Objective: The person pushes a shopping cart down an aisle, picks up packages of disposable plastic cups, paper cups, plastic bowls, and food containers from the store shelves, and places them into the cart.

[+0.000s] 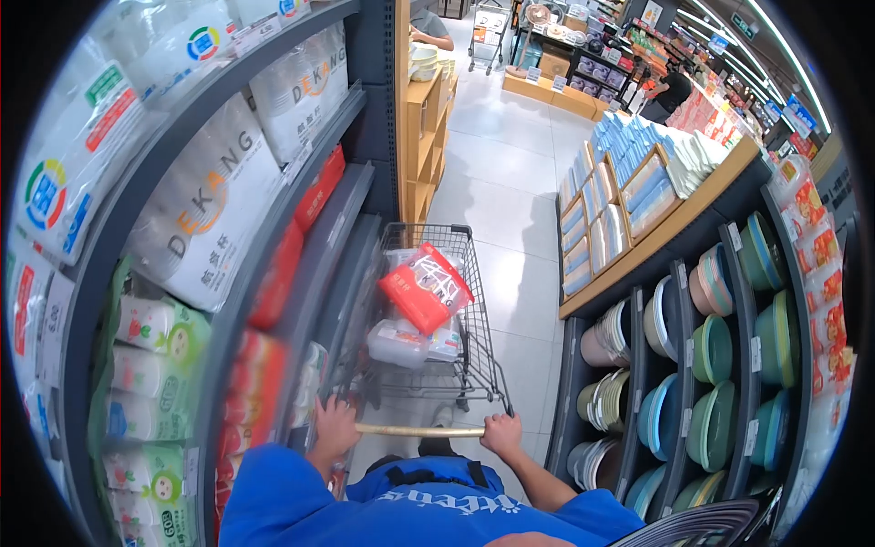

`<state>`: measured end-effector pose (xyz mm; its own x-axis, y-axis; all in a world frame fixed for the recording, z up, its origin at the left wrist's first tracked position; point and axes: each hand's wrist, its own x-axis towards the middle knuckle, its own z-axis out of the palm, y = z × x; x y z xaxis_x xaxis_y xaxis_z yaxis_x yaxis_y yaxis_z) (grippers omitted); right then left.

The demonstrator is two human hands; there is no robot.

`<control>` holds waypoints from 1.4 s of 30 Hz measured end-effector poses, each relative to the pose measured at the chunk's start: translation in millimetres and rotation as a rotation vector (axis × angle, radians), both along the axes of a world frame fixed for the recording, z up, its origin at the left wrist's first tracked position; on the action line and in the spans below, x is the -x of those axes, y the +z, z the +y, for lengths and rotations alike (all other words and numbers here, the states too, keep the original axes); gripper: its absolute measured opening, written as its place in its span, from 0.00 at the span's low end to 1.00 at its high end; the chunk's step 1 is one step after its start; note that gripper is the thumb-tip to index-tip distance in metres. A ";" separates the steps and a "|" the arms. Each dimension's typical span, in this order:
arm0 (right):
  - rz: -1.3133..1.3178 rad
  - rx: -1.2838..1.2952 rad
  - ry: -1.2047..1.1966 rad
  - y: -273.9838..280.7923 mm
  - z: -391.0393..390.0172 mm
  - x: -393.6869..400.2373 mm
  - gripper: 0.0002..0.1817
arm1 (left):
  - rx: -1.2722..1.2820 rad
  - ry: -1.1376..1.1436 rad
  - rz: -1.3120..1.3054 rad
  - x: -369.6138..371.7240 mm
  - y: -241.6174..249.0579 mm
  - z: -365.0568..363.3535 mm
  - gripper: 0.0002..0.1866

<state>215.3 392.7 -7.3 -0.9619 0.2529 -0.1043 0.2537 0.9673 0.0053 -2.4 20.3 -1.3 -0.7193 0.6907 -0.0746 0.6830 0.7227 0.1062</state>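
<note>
A wire shopping cart (488, 351) stands in the aisle in front of me, its pale yellow handle (419, 431) running across my body. My left hand (336, 427) is at the handle's left end, fingers closed round it, close to the shelf. At the right end my right hand (501, 434) is wrapped round the handle. Inside the basket a red and white package (427, 290) marked "KANG" lies tilted on top. Below it are a translucent plastic package (397, 344) and another clear pack (445, 344), partly covered.
Left shelves carry bagged DEKANG cups (196, 205) and green tissue packs (150, 401). On the right, racks hold stacked plastic basins (711, 424) below a wooden display (629, 196) of folded goods. Tiled floor (497, 164) stretches ahead. A person in black (673, 91) stands far off.
</note>
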 end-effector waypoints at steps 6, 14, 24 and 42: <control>0.002 -0.083 -0.075 -0.1 -9.1 -0.1 0.08 | 0.189 0.141 -0.134 -8.2 4.7 5.5 0.25; 0.018 -0.116 -0.346 -1.9 -53.7 -21.9 0.10 | 0.165 0.272 -0.275 -20.0 17.1 -21.4 0.18; -0.442 0.084 -0.408 19.2 -106.7 -97.6 0.16 | 0.269 0.175 -0.340 -93.8 26.9 -81.3 0.16; -0.477 0.014 -0.103 21.1 -163.2 -286.0 0.17 | 0.122 0.237 -0.148 -314.8 -6.1 -172.7 0.11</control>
